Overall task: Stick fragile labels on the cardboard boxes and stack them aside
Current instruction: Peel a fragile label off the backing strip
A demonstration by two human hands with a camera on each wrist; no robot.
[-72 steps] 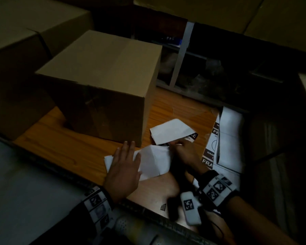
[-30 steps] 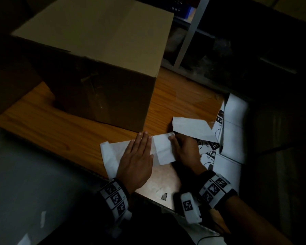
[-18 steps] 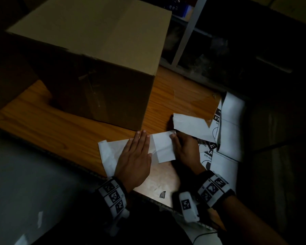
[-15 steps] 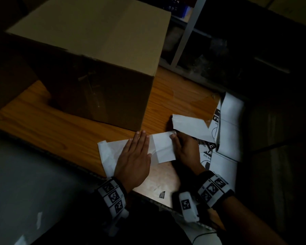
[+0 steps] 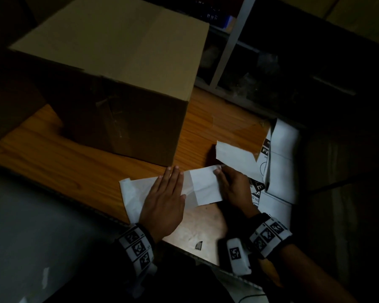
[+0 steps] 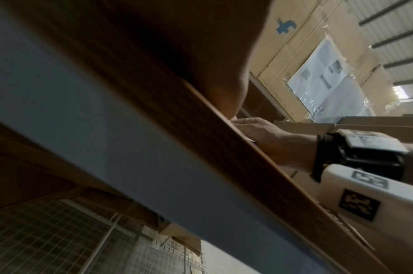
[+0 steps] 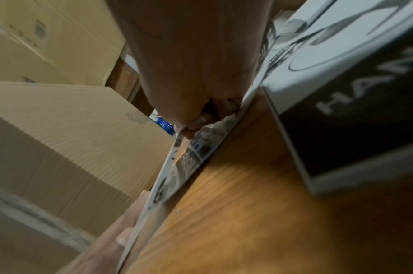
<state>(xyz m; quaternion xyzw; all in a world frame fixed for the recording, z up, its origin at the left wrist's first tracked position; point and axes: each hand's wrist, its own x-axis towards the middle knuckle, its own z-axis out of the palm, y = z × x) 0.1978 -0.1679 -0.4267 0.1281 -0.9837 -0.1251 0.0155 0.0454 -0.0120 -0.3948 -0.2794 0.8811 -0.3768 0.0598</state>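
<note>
Partly legible on the fragile labels (image 5: pixel 263 152) stacked right of the cardboard box (image 5: pixel 109 68): "FR" and, in the right wrist view, "HAN" in white on black (image 7: pixel 355 118). Plain brown on the box itself, no print readable, clear tape down the near face. Standing on the wooden table (image 5: pixel 59 162), toward its far left. Lying just in front of the box's near right corner: a white label sheet (image 5: pixel 202 185), blank side up, creased across the middle. Left hand (image 5: pixel 163 204) flat on the sheet's left half, fingers straight and close together, pressing down, tips almost at the box's lower edge. Right hand (image 5: pixel 235 189) at the sheet's right edge, fingers curled, thumb and fingertips (image 7: pixel 195 126) pinching the paper's edge and lifting it slightly off the table. Marker-printed bands on both wrists. Further large cartons (image 6: pixel 301 61) beyond the box, one with a blue mark and a taped document pouch, print unreadable.
</note>
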